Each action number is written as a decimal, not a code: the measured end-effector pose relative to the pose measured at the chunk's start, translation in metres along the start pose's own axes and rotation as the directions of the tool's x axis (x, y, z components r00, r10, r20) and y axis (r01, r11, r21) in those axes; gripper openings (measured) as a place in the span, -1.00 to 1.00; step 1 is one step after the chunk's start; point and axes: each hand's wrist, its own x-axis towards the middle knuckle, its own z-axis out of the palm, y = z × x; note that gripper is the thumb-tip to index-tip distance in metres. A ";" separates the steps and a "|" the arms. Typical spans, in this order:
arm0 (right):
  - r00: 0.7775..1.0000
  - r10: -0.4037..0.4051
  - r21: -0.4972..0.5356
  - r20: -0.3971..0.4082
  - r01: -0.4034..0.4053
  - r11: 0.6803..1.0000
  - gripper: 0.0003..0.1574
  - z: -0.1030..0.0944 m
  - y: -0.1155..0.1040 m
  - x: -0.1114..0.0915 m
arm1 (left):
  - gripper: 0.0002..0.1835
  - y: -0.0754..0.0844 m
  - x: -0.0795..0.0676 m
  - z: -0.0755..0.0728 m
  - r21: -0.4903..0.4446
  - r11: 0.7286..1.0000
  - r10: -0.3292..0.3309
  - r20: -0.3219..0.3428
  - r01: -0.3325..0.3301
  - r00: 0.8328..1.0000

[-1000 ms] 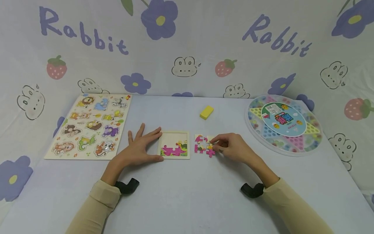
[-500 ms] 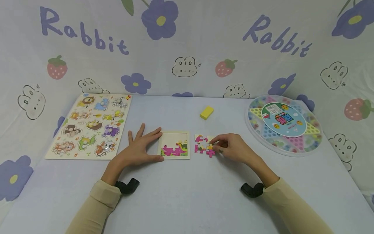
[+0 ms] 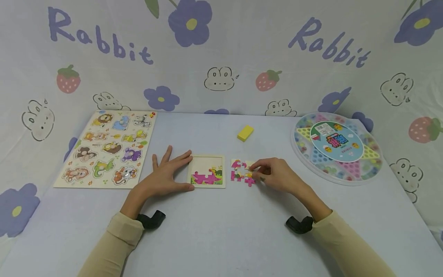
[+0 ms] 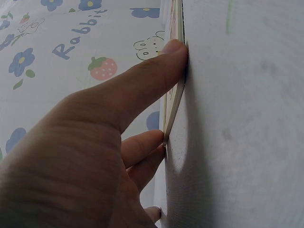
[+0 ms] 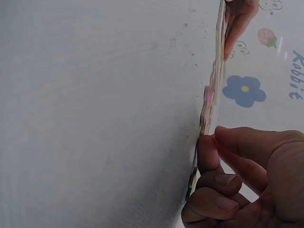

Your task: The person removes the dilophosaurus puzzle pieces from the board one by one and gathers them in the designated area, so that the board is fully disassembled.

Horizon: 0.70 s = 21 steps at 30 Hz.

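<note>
My left hand (image 3: pixel 166 177) spreads its fingers along the left side of a small wooden puzzle tray (image 3: pixel 223 173); thumb and forefinger touch its left corners. Inside the tray, pink dinosaur pieces (image 3: pixel 205 178) fill the lower part, while the upper part is bare wood. Just right of the tray lies a loose group of pink, white and yellow puzzle pieces (image 3: pixel 237 175). Curled fingers of my right hand (image 3: pixel 275 175) pinch a puzzle piece at that group's right edge, mostly hidden by the fingertips. In the right wrist view, thumb and forefinger (image 5: pixel 207 152) meet at the pieces' edge.
A yellow block (image 3: pixel 245 133) lies behind the pieces. At the left is an animal puzzle board (image 3: pixel 114 148), its near right corner close to my left wrist. A round board-game box (image 3: pixel 337 146) sits at the back right, before a printed cloth backdrop (image 3: pixel 221 50).
The view shifts very slightly. The right fingertips move a little over the yellow-marked piece; the left hand and the tray stay as they were.
</note>
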 end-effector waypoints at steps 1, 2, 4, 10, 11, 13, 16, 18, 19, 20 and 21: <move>1.000 0.000 -0.002 -0.002 0.000 1.000 -0.72 0.000 0.000 0.000 | 0.05 0.000 0.000 0.000 0.000 1.000 0.000 0.000 0.000 1.000; 1.000 -0.001 -0.003 -0.005 0.001 1.000 -0.72 -0.001 0.000 0.000 | 0.05 0.000 0.000 0.000 0.000 1.000 0.000 -0.001 0.000 1.000; 1.000 -0.005 -0.007 -0.011 0.005 1.000 -0.71 -0.002 0.000 0.000 | 0.05 0.000 0.001 0.001 0.001 1.000 0.001 -0.002 -0.001 1.000; 0.998 -0.059 0.002 -0.032 0.059 0.998 -0.72 0.000 -0.014 0.007 | 0.05 -0.001 0.001 0.001 0.012 1.000 -0.005 0.003 0.005 1.000; 0.997 -0.076 0.009 -0.032 0.077 0.997 -0.72 0.001 -0.018 0.009 | 0.05 -0.002 0.001 0.001 0.013 1.000 -0.006 0.003 0.006 1.000; 0.994 -0.105 0.027 -0.022 0.106 0.994 -0.71 0.005 -0.025 0.014 | 0.05 -0.002 0.002 0.000 0.015 1.000 -0.004 0.001 0.004 1.000; 0.991 -0.134 0.049 0.004 0.134 0.990 -0.70 0.011 -0.036 0.022 | 0.06 -0.002 0.002 0.000 0.016 1.000 -0.002 -0.001 0.002 1.000; 0.990 -0.142 0.055 0.025 0.140 0.989 -0.70 0.015 -0.042 0.027 | 0.07 -0.002 0.002 0.000 0.016 1.000 0.000 -0.002 0.000 1.000; 0.989 -0.145 0.051 0.034 0.143 0.988 -0.69 0.017 -0.045 0.029 | 0.07 -0.002 0.002 0.000 0.015 1.000 0.001 -0.002 -0.001 1.000; 0.987 -0.152 0.041 0.043 0.150 0.988 -0.69 0.018 -0.048 0.031 | 0.07 -0.001 0.002 0.000 0.014 1.000 0.001 -0.002 -0.001 1.000; 0.986 -0.158 0.031 0.052 0.157 0.987 -0.68 0.020 -0.050 0.034 | 0.07 -0.001 0.002 0.000 0.012 1.000 0.001 -0.001 -0.001 1.000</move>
